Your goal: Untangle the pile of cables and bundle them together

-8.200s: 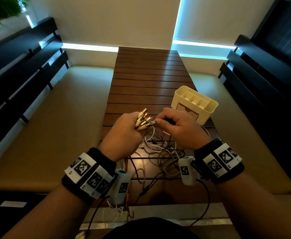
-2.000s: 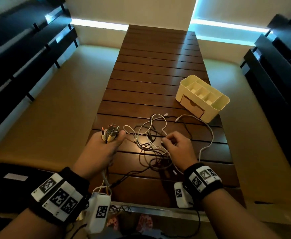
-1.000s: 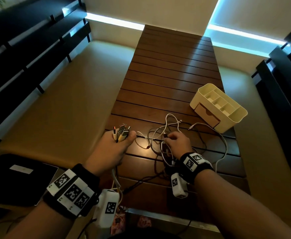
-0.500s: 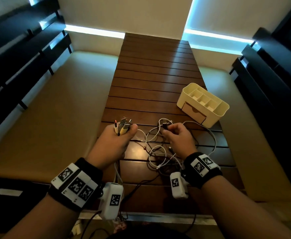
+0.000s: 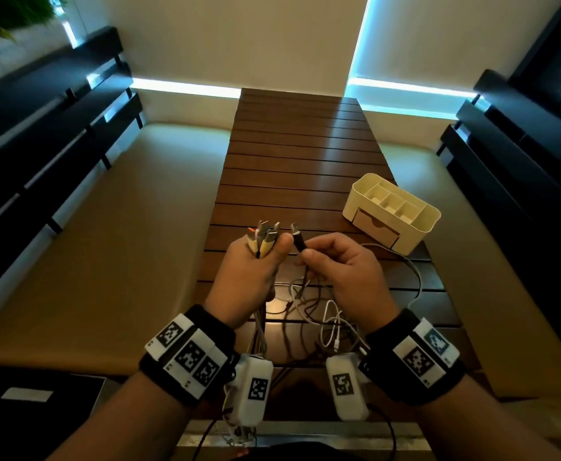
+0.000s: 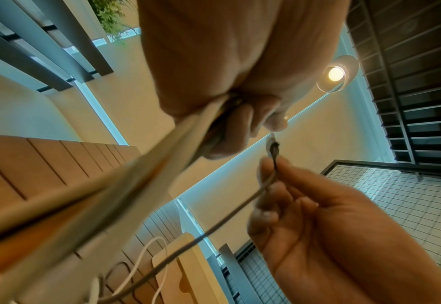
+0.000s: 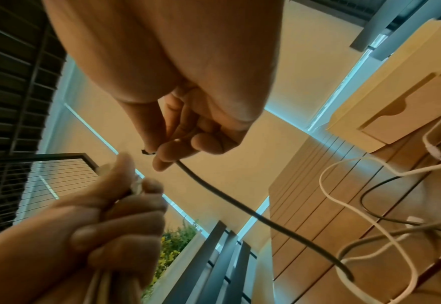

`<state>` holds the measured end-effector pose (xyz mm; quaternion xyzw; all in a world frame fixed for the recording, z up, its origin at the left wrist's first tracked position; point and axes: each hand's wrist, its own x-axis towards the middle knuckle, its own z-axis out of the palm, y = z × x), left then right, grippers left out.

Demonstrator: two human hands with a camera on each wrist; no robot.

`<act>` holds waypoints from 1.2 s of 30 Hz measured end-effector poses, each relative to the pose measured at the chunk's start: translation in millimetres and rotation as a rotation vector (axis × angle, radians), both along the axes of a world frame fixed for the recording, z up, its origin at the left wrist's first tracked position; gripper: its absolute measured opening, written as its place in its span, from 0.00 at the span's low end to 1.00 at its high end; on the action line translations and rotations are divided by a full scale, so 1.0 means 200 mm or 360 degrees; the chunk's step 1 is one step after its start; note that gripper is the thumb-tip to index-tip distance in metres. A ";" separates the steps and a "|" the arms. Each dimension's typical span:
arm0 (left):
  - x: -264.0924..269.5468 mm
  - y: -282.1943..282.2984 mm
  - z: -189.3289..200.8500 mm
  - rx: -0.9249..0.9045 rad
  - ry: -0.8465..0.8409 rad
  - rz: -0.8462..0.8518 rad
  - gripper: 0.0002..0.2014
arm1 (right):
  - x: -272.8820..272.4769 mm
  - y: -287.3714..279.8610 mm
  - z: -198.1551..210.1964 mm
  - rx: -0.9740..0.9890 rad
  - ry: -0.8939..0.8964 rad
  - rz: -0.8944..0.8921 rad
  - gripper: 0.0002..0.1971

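My left hand (image 5: 245, 274) is raised above the wooden table (image 5: 299, 168) and grips a bunch of cable ends (image 5: 264, 236), their plugs sticking up past my thumb. My right hand (image 5: 345, 271) pinches a black cable plug (image 5: 298, 239) upright, just right of the bunch and almost touching my left thumb. The black cable (image 7: 240, 205) trails down from my right fingers (image 7: 167, 156) to the tangle of white and dark cables (image 5: 319, 314) lying on the table under both hands. The gripped cables (image 6: 136, 185) hang down past my left wrist.
A cream desk organiser (image 5: 392, 211) with compartments and a small drawer stands on the table at the right, with a white cable (image 5: 412, 271) looping in front of it. Beige benches (image 5: 122, 244) flank the table. Dark slatted backrests (image 5: 39, 134) run along both sides.
My right hand has lifted a black plug out of the tangle and brought it up beside the bunch in my left hand. My left hand has risen a little, still holding the bunch.
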<state>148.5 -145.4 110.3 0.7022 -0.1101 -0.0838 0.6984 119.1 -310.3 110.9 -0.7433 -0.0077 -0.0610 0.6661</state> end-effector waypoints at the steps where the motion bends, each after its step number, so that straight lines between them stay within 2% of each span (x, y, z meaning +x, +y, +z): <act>1: 0.00 -0.01 0.01 0.0022 -0.0063 -0.0016 0.18 | -0.01 0.01 0.01 0.0005 -0.0004 0.0043 0.05; 5: -0.03 -0.04 0.03 0.0041 -0.0246 -0.0036 0.16 | -0.04 0.03 0.02 0.0019 -0.0006 0.0098 0.05; 10: -0.06 -0.05 0.02 -0.0017 -0.0165 -0.0067 0.22 | -0.07 0.01 0.03 -0.0016 -0.0040 0.0081 0.06; 21: -0.10 -0.08 0.04 -0.0018 -0.0349 -0.0013 0.12 | -0.09 0.00 0.04 -0.0059 -0.0171 0.0097 0.05; 24: -0.11 -0.10 0.05 0.0054 -0.0425 0.0033 0.14 | -0.09 0.00 0.06 -0.0036 -0.0160 0.0096 0.09; 30: -0.07 -0.09 0.02 0.0081 -0.0439 0.0183 0.24 | -0.10 0.01 0.06 -0.0117 -0.0227 0.0116 0.10; 33: -0.07 -0.09 0.03 0.0059 -0.0444 0.0248 0.19 | -0.08 0.01 0.03 -0.0051 -0.0166 0.0018 0.09; 36: -0.06 -0.09 0.03 0.0097 -0.0423 0.0329 0.21 | -0.07 0.00 0.00 -0.0065 -0.0046 0.0021 0.09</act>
